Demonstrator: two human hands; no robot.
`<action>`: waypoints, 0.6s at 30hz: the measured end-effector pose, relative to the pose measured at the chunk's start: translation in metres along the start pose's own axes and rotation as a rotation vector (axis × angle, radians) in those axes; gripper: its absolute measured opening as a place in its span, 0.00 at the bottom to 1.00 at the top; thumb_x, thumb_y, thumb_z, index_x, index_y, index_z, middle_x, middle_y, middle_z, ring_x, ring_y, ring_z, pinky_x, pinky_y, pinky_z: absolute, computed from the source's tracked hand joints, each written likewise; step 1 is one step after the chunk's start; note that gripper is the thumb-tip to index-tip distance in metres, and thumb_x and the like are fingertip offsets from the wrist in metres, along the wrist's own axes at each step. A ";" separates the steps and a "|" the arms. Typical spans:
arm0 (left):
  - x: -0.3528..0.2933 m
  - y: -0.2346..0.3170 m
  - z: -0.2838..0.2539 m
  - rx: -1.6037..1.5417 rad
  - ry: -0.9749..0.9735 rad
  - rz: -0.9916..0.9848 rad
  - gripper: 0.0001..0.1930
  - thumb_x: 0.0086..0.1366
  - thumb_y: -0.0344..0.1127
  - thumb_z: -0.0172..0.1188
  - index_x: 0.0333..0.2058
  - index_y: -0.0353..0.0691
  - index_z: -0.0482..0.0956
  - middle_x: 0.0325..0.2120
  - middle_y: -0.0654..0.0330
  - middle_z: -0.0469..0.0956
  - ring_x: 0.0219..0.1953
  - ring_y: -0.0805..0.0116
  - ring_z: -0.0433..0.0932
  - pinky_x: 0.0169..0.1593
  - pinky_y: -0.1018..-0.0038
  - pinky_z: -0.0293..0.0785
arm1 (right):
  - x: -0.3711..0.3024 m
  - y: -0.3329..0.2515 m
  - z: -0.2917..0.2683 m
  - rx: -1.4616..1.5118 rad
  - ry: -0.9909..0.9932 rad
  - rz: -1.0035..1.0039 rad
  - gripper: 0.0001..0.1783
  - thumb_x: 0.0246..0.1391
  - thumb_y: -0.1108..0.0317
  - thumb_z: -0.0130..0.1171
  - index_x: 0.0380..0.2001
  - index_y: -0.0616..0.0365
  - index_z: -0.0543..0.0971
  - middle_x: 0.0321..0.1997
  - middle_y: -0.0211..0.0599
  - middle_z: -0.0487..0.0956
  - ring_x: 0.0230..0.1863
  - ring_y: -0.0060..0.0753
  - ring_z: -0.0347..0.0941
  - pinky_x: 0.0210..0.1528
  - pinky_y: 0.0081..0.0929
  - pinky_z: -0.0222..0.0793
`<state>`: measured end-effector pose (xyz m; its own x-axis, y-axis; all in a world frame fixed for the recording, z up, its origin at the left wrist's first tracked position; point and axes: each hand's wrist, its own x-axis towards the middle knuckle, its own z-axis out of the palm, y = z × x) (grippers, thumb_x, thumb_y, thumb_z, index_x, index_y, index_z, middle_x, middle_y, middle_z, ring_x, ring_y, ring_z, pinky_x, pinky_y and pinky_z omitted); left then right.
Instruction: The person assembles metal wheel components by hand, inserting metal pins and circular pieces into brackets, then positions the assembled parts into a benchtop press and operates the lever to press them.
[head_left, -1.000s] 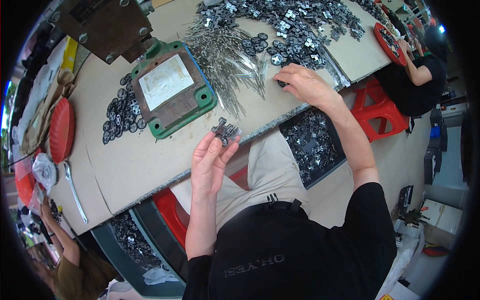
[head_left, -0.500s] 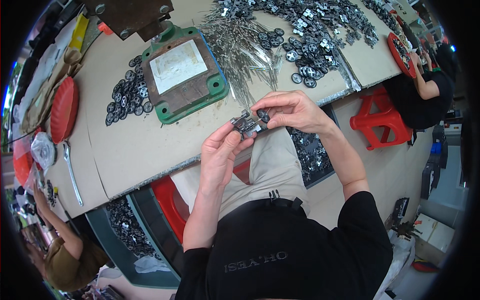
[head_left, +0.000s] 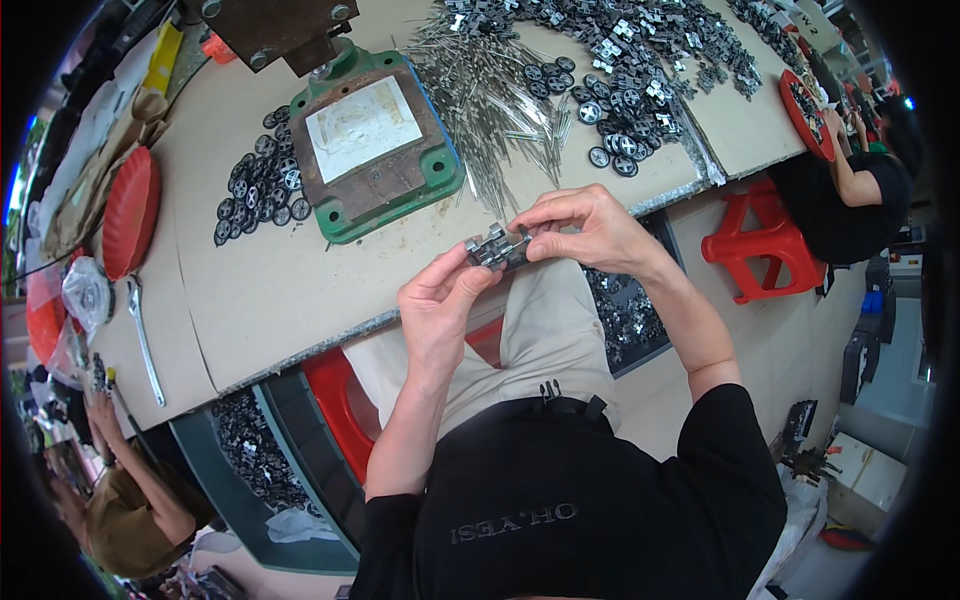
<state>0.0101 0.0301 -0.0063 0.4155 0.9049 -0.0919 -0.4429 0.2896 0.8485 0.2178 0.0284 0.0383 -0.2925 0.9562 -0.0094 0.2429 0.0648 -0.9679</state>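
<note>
At the table's near edge my left hand (head_left: 438, 300) pinches a small grey and black part that looks like a toy chassis (head_left: 490, 248) between thumb and fingers. My right hand (head_left: 590, 235) is closed at its right end, thumb and forefinger around a small black wheel (head_left: 526, 238) that is mostly hidden and edge-on. The wheel sits close against the chassis; whether it is fully seated cannot be made out. Just beyond my hands, thin metal rods (head_left: 500, 150) lie in a heap, with loose black wheels (head_left: 622, 145) to their right.
A green-based press (head_left: 395, 185) stands beyond my left hand, with more black wheels (head_left: 262, 185) left of it. Chassis parts (head_left: 650, 45) pile up at the far right. A red dish (head_left: 131, 212) and a wrench (head_left: 144, 340) lie left. Co-workers sit at both sides.
My right hand has brought the wheel in toward the chassis, turning it edge-on behind the fingers. My left hand keeps its hold. The left co-worker's arms have shifted.
</note>
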 end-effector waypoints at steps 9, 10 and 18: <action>0.003 0.002 -0.005 -0.205 0.013 -0.106 0.13 0.60 0.25 0.56 0.44 0.32 0.72 0.41 0.54 0.75 0.41 0.69 0.76 0.46 0.75 0.73 | 0.004 0.018 0.024 0.256 0.131 0.076 0.10 0.47 0.73 0.62 0.33 0.66 0.77 0.27 0.27 0.77 0.26 0.13 0.68 0.27 0.15 0.64; 0.005 0.008 -0.008 0.023 -0.043 -0.057 0.14 0.59 0.26 0.57 0.45 0.32 0.71 0.41 0.55 0.75 0.40 0.71 0.76 0.46 0.76 0.72 | 0.006 0.008 0.019 0.011 0.071 -0.016 0.10 0.46 0.73 0.62 0.33 0.65 0.77 0.25 0.30 0.76 0.26 0.17 0.69 0.27 0.18 0.64; 0.074 0.082 -0.029 0.735 0.200 0.328 0.10 0.49 0.27 0.62 0.33 0.35 0.81 0.27 0.62 0.80 0.30 0.77 0.75 0.37 0.79 0.69 | 0.045 -0.028 0.007 -0.360 0.098 -0.182 0.14 0.44 0.68 0.62 0.35 0.64 0.77 0.26 0.41 0.75 0.26 0.34 0.72 0.29 0.27 0.67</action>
<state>-0.0187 0.1300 0.0411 0.1757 0.9665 0.1871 0.1443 -0.2133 0.9663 0.1912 0.0672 0.0636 -0.2751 0.9415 0.1946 0.5084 0.3143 -0.8017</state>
